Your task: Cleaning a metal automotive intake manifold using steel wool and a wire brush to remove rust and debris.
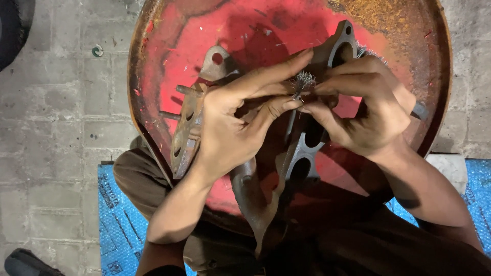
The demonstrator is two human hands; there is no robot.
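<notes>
Head view: over a rusty red round metal pan (245, 30), the left hand (230, 128) and right hand (368, 117) pinch a small steel wire brush (303, 82) against a grimy grey cast-metal manifold flange (307, 153). Fingers closed on the brush; short, firmly braced strokes would likely suit best.

Under the hands (302, 115) sits a round metal pan (169, 66), chipped red paint with orange-brown rust along its rim. Between the hands, a rusty brown-grey manifold (186, 135) and a silver-grey wire brush (305, 81). Below the hands, blue bubble-patterned sheeting (120, 225); left of them, grey paving blocks (56, 112).
</notes>
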